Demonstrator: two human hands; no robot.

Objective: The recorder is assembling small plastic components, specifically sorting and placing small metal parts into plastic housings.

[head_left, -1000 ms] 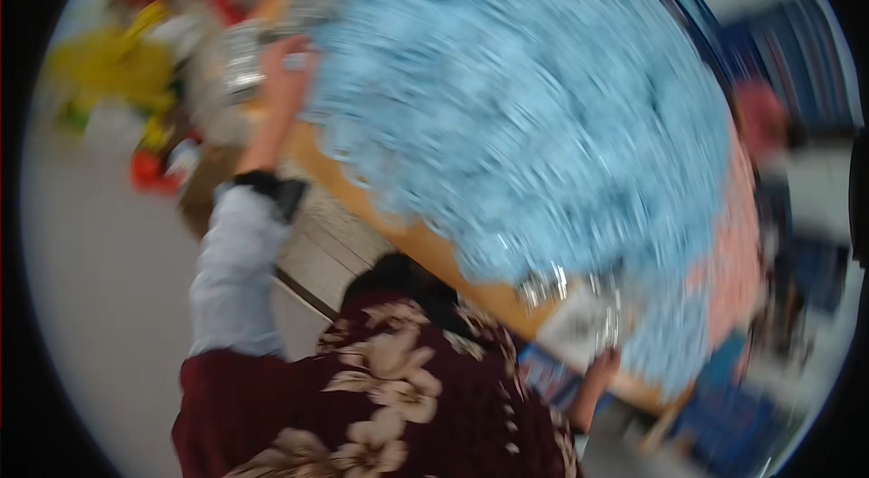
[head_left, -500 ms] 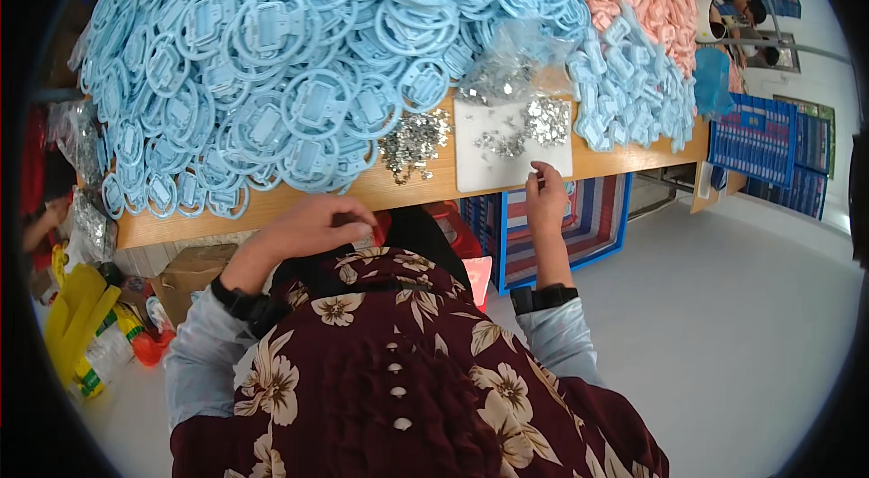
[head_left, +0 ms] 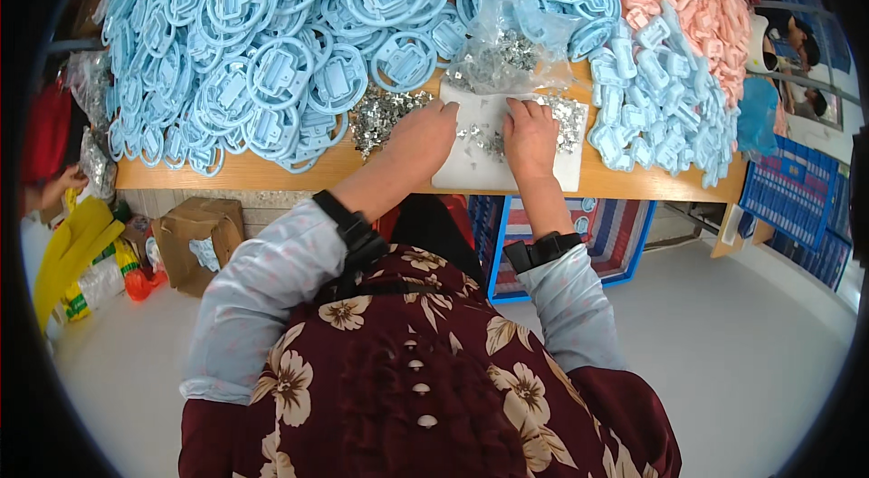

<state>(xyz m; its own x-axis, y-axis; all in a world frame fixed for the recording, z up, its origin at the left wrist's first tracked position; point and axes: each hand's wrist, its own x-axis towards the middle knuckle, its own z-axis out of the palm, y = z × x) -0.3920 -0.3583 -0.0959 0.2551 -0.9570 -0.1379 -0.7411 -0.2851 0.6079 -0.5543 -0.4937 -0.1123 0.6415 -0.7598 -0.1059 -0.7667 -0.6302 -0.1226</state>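
Observation:
A white board (head_left: 471, 175) lies on the table with small shiny metal pieces (head_left: 493, 145) scattered over it. At its left edge is my left hand (head_left: 427, 138), fingers drawn together and tips over the board's far left corner. My right hand (head_left: 532, 141) rests over the board's middle right, its fingers bent and close together among the pieces. Whatever either hand pinches is too small or hidden to make out. A denser pile of metal pieces (head_left: 385, 116) lies on the wood beside my left hand, and another heap (head_left: 570, 123) shows right of my right hand.
Light blue ring-shaped plastic parts (head_left: 262, 71) pile high across the left and back. Small blue parts (head_left: 647, 102) and pink parts (head_left: 692, 3) heap at the right. A clear plastic bag (head_left: 507, 43) stands behind the board. Below the table are a blue-framed crate (head_left: 625, 243) and a cardboard box (head_left: 181, 247).
Both hands have moved onto the board: the left came up and right from the table's front edge, the right reached farther in. The view has shifted slightly.

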